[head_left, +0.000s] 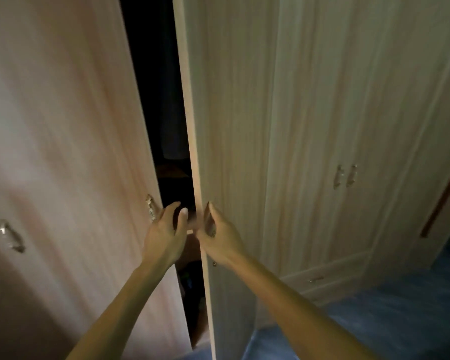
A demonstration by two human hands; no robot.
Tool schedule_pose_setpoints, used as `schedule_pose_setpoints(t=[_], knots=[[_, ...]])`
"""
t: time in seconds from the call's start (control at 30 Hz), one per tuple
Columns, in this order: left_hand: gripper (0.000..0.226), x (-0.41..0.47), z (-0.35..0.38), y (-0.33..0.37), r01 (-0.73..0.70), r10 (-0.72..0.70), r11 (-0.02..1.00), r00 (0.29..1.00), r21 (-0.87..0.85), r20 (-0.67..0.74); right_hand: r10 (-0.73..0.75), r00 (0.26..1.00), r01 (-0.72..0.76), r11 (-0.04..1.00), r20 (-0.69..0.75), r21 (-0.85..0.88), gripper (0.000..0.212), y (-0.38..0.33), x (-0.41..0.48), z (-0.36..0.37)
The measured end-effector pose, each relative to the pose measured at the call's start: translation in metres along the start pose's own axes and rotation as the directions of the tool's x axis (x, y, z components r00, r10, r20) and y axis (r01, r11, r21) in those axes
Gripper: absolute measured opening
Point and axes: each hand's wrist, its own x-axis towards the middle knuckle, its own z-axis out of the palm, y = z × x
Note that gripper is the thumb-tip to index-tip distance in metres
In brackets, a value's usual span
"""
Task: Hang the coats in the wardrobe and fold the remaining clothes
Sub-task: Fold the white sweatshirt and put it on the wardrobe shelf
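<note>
One wardrobe: is standing straight ahead in pale wood grain, filling most of the view.
Two middle doors: the left door and the right door are standing ajar, their free edges facing each other.
One floor: blue, is lying bare at the lower right and giving the only open room beside the right door.
One dark gap: is running from top to bottom between the door edges; a dim hanging shape inside is too dark to name.
Two hands: the right hand is curling its fingers round the right door's edge; the left hand is reaching into the gap half-curled, and I cannot tell whether it is gripping anything.
One brown rod: is slanting at the far right.
Five handles: one is sitting just beside the left hand, one at the far left, a pair further right, and a small one on the low drawer.
</note>
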Motion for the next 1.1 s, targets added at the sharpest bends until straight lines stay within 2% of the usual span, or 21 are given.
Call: schedule_pose_setpoints(t=[0.2,0.43,0.73,0.93,1.1], knots=[[0.044,0.034,-0.04,-0.055,-0.004,0.002,0.999,0.999,0.052,0.033,0.056,0.995,-0.05,0.995,0.077,-0.088,0.083,-0.024,0.074,0.06],[0.044,0.081,-0.052,-0.117,-0.006,-0.004,0.994,0.995,0.107,0.097,0.119,0.992,-0.115,0.987,0.032,-0.109,0.09,-0.03,0.136,0.102],[0.049,0.122,-0.044,-0.164,-0.023,0.005,0.995,0.983,0.094,0.182,0.163,0.986,-0.166,0.974,-0.032,-0.151,0.081,-0.032,0.209,0.127],[0.058,0.132,-0.047,-0.188,-0.038,0.022,0.996,0.981,0.079,0.194,0.115,0.991,-0.13,0.956,-0.073,-0.263,0.078,-0.031,0.234,0.135],[0.048,0.13,-0.052,-0.186,-0.051,0.04,0.997,0.984,0.06,0.176,0.229,0.972,-0.236,0.934,-0.058,-0.266,0.08,-0.032,0.23,0.129]])
